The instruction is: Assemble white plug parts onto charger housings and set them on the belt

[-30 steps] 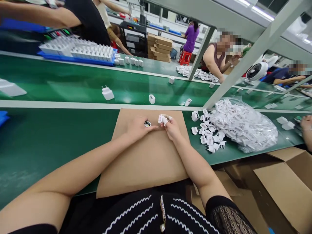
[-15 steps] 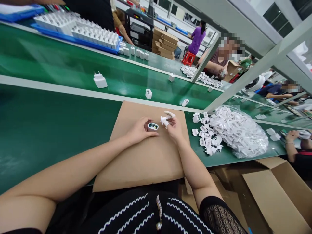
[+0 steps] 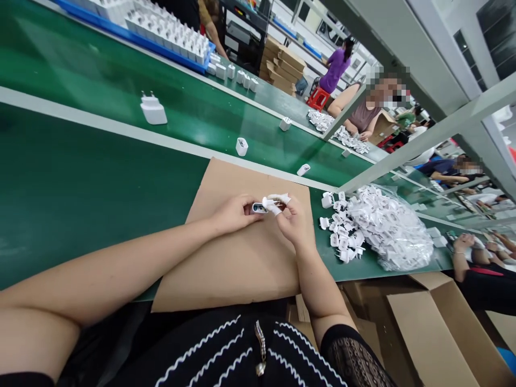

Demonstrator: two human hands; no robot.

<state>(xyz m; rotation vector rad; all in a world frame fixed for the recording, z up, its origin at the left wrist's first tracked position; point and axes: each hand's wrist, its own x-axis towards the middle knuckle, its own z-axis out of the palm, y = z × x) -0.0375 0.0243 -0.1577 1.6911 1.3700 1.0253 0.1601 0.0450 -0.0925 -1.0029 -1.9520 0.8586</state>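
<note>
L hand: curling narrow, fingers wrapping a white charger housing, its open end w/ dark interior pointing toward R hand. L forearm is lying low, running diagonally in from lower L, wrist nearly straight. R hand: pinching a white plug piece between thumb and fingers, wrist bending, R forearm rising from lower R. Plug piece is touching or just beside housing mouth; cannot tell if it is seated. Both hands are working close together above top part of a cardboard sheet, which is lying on a green conveyor belt.

Just R of sheet: loose heap of white plug pieces, touching a clear plastic bag packed w/ more of the same. Beyond a pale divider rail, white chargers are standing spaced apart on far belt lane. Further up, a blue tray is carrying rows of white chargers. Across the line, a co-worker is leaning over another heap of white pieces. Lower R: open cardboard box on floor. Person is wearing black top w/ white wavy stripes; lace sleeve is covering R upper arm.
</note>
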